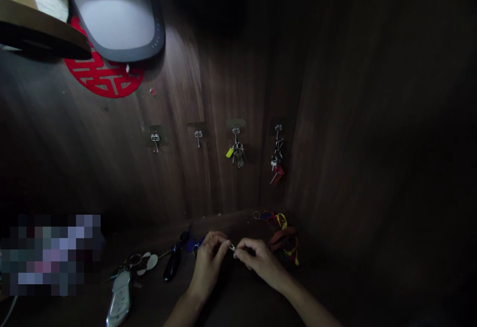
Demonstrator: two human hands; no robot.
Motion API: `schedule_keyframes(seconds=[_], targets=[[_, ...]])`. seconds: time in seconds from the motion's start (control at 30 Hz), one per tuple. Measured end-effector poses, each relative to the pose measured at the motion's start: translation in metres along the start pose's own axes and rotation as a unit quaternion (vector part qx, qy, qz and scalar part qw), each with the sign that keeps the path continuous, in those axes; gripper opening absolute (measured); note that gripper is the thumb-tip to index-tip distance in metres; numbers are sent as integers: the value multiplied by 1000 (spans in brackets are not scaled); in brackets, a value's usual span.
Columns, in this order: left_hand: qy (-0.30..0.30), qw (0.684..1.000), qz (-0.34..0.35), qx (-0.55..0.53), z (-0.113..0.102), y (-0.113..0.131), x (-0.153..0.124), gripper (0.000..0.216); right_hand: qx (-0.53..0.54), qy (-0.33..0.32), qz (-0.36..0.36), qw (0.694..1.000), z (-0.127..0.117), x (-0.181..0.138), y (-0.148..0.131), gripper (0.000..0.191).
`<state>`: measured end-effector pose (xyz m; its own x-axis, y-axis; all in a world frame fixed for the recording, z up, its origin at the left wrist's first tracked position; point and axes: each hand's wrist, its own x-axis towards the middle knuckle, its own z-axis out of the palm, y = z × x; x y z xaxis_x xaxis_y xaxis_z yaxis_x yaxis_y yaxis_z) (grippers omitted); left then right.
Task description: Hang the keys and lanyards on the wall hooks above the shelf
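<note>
My left hand (pixel 209 261) and my right hand (pixel 261 261) meet low in the middle of the view. Between their pinched fingertips is a small shiny metal piece (pixel 233 249), perhaps a clasp or ring; its exact kind is too small to make out. Just beside the left hand lie a blue tag (pixel 191 245) and a black key fob (pixel 172 266), partly behind the fingers. Near the right hand rest coloured cords (pixel 282 220) and a brown strap-like piece (pixel 282 237).
Several metal hooks line the dark wood panel. The two left ones, one hook (pixel 155 140) and another hook (pixel 198 135), hold nothing; key bunches (pixel 238 154) and red-tagged keys (pixel 276 163) hang on the others. A silver remote fob (pixel 119 294) lies at left. A cap (pixel 115 24) hangs above.
</note>
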<state>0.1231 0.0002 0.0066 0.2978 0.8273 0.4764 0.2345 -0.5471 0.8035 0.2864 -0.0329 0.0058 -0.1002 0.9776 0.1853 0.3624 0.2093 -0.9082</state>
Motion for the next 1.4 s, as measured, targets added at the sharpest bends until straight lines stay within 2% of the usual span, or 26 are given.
schedule_keyframes(seconds=[0.17, 0.37, 0.47, 0.6, 0.77, 0.9, 1.1, 1.4], targets=[[30, 999, -14, -5, -3, 1, 0, 28, 33, 14, 5, 999, -1, 1, 1, 27], [166, 983, -68, -29, -18, -9, 5, 34, 93, 93, 5, 991, -11, 12, 2, 35], [234, 967, -86, -57, -26, -16, 8, 36, 100, 103, -5, 990, -20, 24, -16, 34], [284, 948, -101, -103, -31, -24, 10, 38, 94, 114, -60, 987, -25, 52, -65, 30], [308, 935, -126, -123, -36, -30, 12, 40, 163, 149, -130, 966, -14, 98, -128, 26], [320, 930, -128, -124, -37, -30, 14, 42, 233, 166, -163, 944, -3, 130, -156, 24], [310, 935, -122, -117, -38, -26, 14, 37, 280, 161, -142, 936, 9, 156, -159, 27], [314, 932, -128, -129, -37, -29, 15, 37, 301, 157, -95, 936, 17, 166, -152, 25]])
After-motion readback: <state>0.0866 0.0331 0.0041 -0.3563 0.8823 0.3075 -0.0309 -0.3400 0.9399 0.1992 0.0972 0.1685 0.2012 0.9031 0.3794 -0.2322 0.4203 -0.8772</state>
